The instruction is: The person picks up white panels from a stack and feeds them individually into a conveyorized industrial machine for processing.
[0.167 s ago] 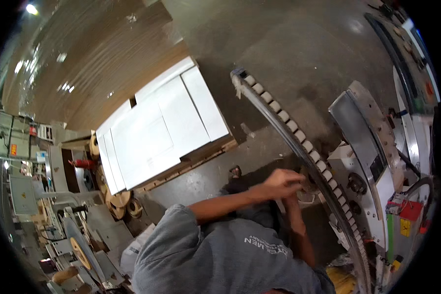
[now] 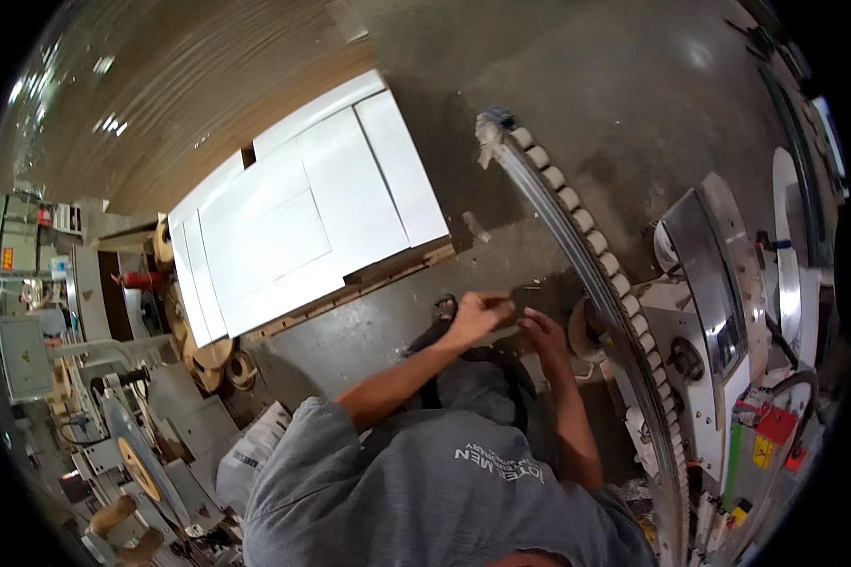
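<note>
Both my hands are in front of my body, a short gap apart, above the floor. My left hand has its fingers curled together, and anything inside them is too small to make out. To its right, my right hand is raised with the fingers bent toward the thumb; whatever it may pinch does not show. Nearest to my right hand is a curved conveyor rail with a row of white rollers. Beyond my left hand lies a stack of white panels on a wooden pallet.
A grey-white machine with a metal guard stands to the right of the rail. At the left are rolls of brown edge strip and another machine with a disc. Film-wrapped stock rises behind the panels. My shoe shows on the floor.
My left hand has drawn away to the left from over my right wrist. My right hand now shows beside it. The whole view has shifted slightly.
</note>
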`<state>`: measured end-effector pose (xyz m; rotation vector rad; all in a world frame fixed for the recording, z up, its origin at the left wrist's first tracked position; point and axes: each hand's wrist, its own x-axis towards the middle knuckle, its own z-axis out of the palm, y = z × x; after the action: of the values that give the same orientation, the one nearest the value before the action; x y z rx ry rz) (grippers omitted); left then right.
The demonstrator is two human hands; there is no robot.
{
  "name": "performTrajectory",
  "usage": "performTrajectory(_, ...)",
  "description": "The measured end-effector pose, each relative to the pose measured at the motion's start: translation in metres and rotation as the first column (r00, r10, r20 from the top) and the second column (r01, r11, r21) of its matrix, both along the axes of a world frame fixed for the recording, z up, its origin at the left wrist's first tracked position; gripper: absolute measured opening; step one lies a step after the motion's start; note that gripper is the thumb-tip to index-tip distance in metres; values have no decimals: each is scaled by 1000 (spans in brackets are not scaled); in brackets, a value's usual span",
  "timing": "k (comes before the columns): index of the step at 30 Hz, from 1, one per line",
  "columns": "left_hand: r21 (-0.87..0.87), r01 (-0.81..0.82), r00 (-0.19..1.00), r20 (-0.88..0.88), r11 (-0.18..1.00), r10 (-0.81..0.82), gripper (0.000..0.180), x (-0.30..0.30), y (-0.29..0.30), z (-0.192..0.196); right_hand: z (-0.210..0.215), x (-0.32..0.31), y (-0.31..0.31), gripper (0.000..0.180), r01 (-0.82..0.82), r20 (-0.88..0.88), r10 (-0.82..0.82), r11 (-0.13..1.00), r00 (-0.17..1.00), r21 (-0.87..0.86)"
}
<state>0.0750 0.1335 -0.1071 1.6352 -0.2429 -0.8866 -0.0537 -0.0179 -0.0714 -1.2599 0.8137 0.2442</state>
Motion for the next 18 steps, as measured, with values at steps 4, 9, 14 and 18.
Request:
performTrajectory(4, 83, -264, 944, -184, 961, 275, 43, 44, 78, -39, -41, 45, 26, 65, -50, -24, 52, 995, 998, 87)
performTrajectory(9, 190, -486, 788, -326, 853, 522, 49, 51, 118, -52, -70, 95, 51, 70, -180, -55, 189, 974, 980, 135)
performTrajectory(14, 218, -606, 677, -363, 765, 640, 51, 59, 132, -79, -110, 142, 64, 83, -291, -139, 326, 930, 935, 222)
performTrajectory(18, 274, -723, 541, -348, 635, 766, 53, 63, 128, -103, -143, 174, 62, 84, -320, -225, 386, 905, 894, 281)
